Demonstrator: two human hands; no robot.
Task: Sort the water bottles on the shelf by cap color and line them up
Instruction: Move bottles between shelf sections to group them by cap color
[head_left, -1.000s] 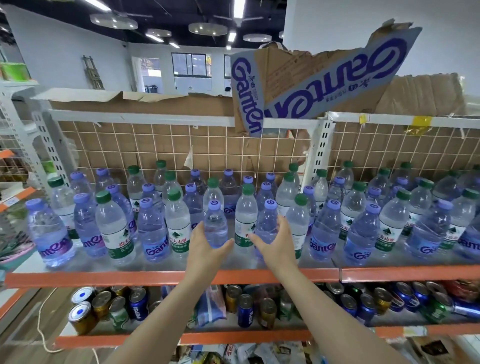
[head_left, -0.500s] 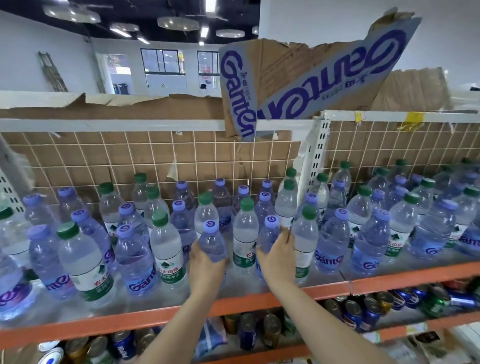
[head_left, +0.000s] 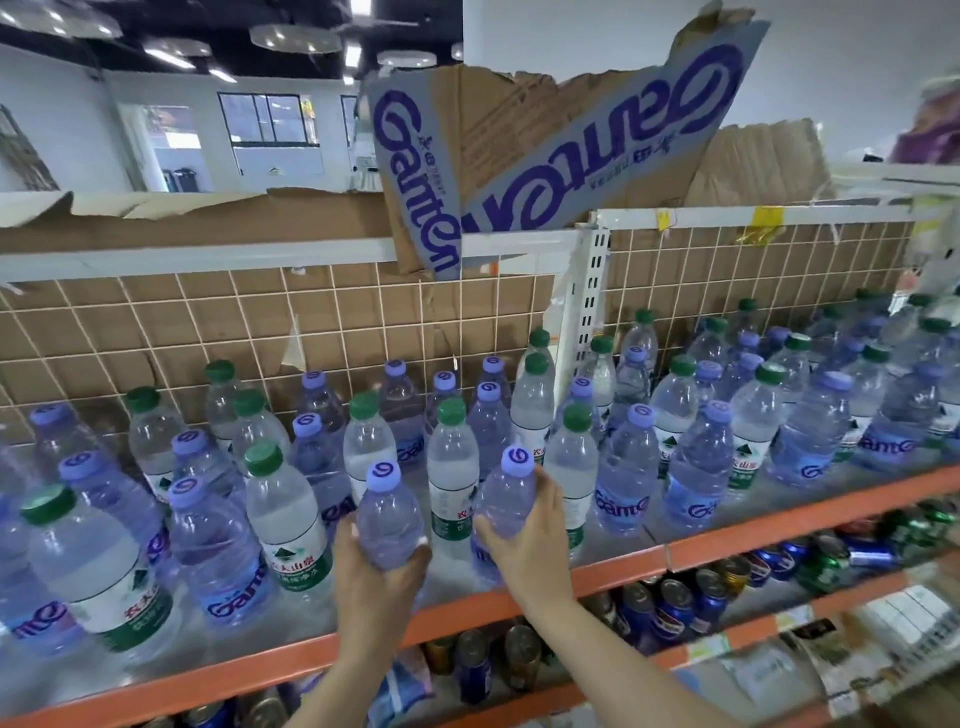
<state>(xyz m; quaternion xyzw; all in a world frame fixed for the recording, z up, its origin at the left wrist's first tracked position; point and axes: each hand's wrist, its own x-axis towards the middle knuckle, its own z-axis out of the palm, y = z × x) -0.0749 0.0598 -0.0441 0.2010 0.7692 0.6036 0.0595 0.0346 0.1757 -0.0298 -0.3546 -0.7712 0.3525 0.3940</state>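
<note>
left hand (head_left: 382, 574): grips a purple-cap bottle (head_left: 387, 519) from below, fingers curled round its base, at the shelf's front edge
right hand (head_left: 530, 540): wrapped round a second purple-cap bottle (head_left: 506, 496), tilted slightly left, just beside the first
green-cap bottle (head_left: 453, 473): upright between the two held bottles, behind them
shelf (head_left: 727, 540): orange front rail, purple and green caps mixed across it
lower shelf: drink cans (head_left: 670, 605)
top: torn Ganten cardboard (head_left: 545, 156)
</note>
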